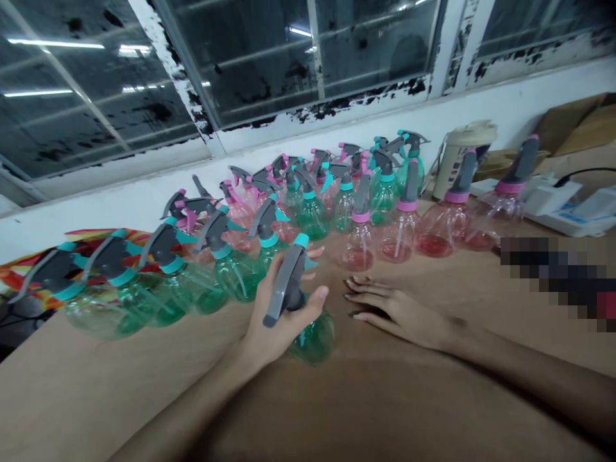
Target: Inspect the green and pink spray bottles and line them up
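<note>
My left hand [282, 314] is wrapped around the neck of a green spray bottle [315, 337] with a grey trigger head and turquoise collar. Its base is at the tabletop, near the middle of the view. My right hand [392, 308] lies flat on the wooden table [385, 398] with fingers stretched toward that bottle, apart from it and holding nothing. Nearest beyond my right fingertips stands a pink spray bottle [359, 250] with some red liquid in it. Just past my left hand is another green spray bottle [238, 273].
Several green and pink spray bottles stand in rows along the wall. At the right are a lidded cup [457, 154], a white power strip [572, 208] and cardboard [577, 122]. A colourful cloth or bag [29, 273] lies at the far left. Windows [308, 58] rise behind.
</note>
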A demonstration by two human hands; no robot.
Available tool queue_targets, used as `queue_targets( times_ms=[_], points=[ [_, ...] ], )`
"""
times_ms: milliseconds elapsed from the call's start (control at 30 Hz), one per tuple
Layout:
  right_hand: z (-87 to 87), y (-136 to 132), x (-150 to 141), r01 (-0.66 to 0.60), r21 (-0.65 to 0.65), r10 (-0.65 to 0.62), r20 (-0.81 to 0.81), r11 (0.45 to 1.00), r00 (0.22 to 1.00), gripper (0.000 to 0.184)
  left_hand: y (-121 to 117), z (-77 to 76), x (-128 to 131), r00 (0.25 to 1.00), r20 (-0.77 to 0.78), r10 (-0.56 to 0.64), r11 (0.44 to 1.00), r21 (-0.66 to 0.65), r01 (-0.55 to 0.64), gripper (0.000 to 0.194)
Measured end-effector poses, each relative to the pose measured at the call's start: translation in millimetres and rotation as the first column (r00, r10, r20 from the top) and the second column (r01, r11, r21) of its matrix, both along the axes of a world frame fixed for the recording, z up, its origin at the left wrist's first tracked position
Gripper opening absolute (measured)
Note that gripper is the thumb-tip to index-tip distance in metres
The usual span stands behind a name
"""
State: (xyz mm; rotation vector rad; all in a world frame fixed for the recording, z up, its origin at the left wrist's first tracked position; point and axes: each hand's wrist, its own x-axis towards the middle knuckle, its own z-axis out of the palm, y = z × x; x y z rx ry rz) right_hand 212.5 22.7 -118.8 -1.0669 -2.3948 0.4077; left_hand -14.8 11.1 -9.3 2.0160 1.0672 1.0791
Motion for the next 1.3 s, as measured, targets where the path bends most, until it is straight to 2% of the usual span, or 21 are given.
queue_targets(
  times_ms=[200,267,433,533,700,867,967,1100,1300],
  points=[
    [2.5,0,-1,-0.001,0.028,0.000,0.029,1.000,1.000,0.047,-5,-0.4,-18,0.985,-0.153,0.083,0.989,0.131,-0.063,0.067],
    [4.2,0,-1,-0.001,0.035,0.000,0.045,0.999,0.999,0.048,-10,-3.9,-28,0.977,-0.189,0.098,0.983,0.169,-0.066,0.069],
    [6.6,-1,-2,0.005,0.063,-0.007,0.026,0.998,1.000,0.045,-24,-12.0,-37,0.908,-0.307,0.286,0.946,0.242,-0.216,0.029],
    [10.8,-2,-1,0.048,0.074,-0.045,-0.040,0.996,0.998,0.037,-22,-13.0,-30,0.875,-0.336,0.350,0.926,0.264,-0.269,0.026],
    [25.8,3,9,0.304,0.079,-0.287,-0.171,0.950,0.943,0.032,4,-13.3,-9,0.860,-0.364,0.358,0.924,0.268,-0.272,0.031],
    [35.9,13,24,0.493,0.054,-0.465,-0.256,0.869,0.848,0.035,36,-15.4,12,0.845,-0.341,0.413,0.874,0.410,-0.262,0.031],
    [38.8,15,27,0.542,0.032,-0.514,-0.273,0.840,0.813,0.040,50,-16.4,20,0.850,-0.315,0.423,0.866,0.417,-0.276,0.039],
    [44.6,14,25,0.587,-0.016,-0.569,-0.271,0.809,0.776,0.049,65,-17.6,23,0.895,-0.248,0.370,0.893,0.359,-0.270,0.054],
    [53.9,20,19,0.589,-0.071,-0.591,-0.166,0.805,0.789,0.071,81,-19.3,23,0.919,-0.212,0.331,0.916,0.305,-0.260,0.055]
  ],
)
